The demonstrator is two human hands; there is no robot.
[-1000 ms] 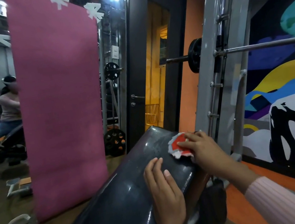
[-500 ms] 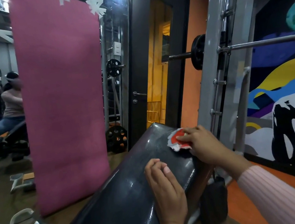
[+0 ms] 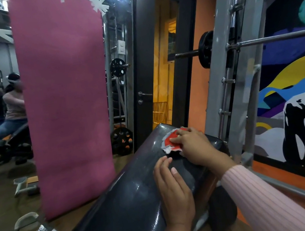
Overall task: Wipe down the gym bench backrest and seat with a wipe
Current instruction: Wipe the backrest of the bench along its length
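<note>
The black padded backrest (image 3: 125,203) of the gym bench slopes up from lower left to its top end near the door. My right hand (image 3: 194,145) presses a red and white wipe (image 3: 171,142) flat against the top end of the backrest, fingers over the wipe. My left hand (image 3: 172,189) rests palm down on the backrest just below it, fingers slightly curled, holding nothing. The pad's surface looks glossy and streaked. The bench seat is out of view.
A pink mat (image 3: 67,100) hangs over a mirror on the left, which reflects a seated person (image 3: 12,107). A grey rack upright (image 3: 219,78) with a loaded barbell (image 3: 205,50) stands right of the bench. A dark door (image 3: 151,56) is behind.
My right hand has slid the wipe a little leftward across the top end of the backrest. My left hand stays on the pad with fingers curled slightly more.
</note>
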